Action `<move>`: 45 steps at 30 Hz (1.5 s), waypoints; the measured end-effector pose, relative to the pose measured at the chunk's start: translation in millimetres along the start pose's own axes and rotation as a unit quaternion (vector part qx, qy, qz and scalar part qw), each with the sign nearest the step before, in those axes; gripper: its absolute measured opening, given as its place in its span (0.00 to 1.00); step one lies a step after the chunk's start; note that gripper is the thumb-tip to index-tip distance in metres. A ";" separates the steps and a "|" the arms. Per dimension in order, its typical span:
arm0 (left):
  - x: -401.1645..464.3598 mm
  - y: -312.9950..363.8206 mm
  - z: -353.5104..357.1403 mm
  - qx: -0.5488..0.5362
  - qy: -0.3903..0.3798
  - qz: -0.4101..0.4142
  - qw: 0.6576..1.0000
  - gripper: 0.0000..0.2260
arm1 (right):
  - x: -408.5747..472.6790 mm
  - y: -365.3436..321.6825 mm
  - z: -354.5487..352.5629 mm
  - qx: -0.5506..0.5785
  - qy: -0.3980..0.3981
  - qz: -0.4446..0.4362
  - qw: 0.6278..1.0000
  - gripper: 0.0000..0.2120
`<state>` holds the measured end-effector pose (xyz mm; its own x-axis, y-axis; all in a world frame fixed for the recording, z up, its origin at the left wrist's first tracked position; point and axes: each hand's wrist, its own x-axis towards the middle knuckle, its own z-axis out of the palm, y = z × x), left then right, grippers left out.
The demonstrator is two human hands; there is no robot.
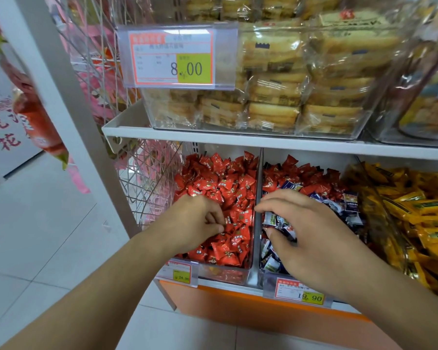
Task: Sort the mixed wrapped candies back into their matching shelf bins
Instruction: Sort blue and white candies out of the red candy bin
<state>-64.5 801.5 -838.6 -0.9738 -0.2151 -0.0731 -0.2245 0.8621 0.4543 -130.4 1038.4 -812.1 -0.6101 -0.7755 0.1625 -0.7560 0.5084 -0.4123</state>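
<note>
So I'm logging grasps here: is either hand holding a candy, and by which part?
The left hand pinches a red candy at its edge. The right hand curls over white-and-blue candies; any hold cannot be told.

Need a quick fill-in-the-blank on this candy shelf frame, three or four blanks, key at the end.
1. The left hand is in the bin of ____ candies.
2. The right hand is in the middle bin, which mixes red and ____ wrappers.
3. The bin right of the middle one holds ____ packets.
4. The middle bin's price tag reads ____.

Missing words: red; blue; yellow; 19.90
</note>
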 end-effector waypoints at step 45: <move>-10.4 -0.1 -30.7 -0.040 0.121 -0.031 0.991 0.13 | -1.5 -5.3 -4.2 0.000 0.000 0.015 1.000 0.19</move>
<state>-53.3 789.5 -810.6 -0.9190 -0.3792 0.1074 -0.2716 0.8067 0.5249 -126.5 1038.4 -806.4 -0.6330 -0.7593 0.1507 -0.7370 0.5316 -0.4174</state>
